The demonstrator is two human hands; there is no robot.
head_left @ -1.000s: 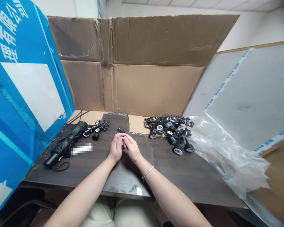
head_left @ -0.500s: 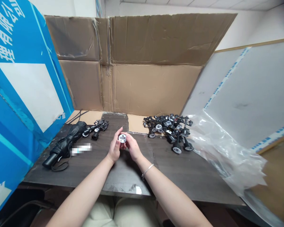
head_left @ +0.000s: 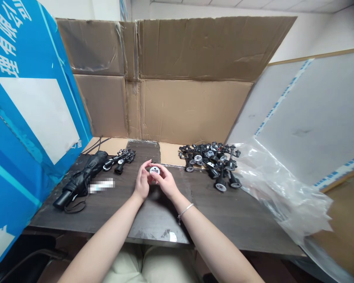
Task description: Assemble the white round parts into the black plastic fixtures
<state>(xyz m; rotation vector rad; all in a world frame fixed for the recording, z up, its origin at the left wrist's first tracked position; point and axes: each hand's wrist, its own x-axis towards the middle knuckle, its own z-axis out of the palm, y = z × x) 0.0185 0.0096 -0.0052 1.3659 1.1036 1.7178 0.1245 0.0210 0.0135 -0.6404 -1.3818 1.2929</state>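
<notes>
Between both hands is a small round part with a white end face [head_left: 155, 171] that has dark openings in it. The end face is turned up towards me, and the rest of the part is hidden by the fingers. My left hand [head_left: 143, 181] is closed around its left side. From the right, my right hand [head_left: 164, 180] grips it, the thumb lying by the lower edge of the white face. Both hands hover just above the dark tabletop [head_left: 156, 212].
To the right lies a pile of black parts with round pale ends [head_left: 214, 159]; a smaller pile [head_left: 122, 158] lies left. A folded black umbrella [head_left: 85, 175] rests on the far left. Clear plastic sheeting [head_left: 277, 192] covers the right edge. A cardboard panel [head_left: 191, 110] stands behind.
The round part has shifted slightly right and tilted. My right thumb has moved onto or beside its white face. The piles and umbrella have not moved.
</notes>
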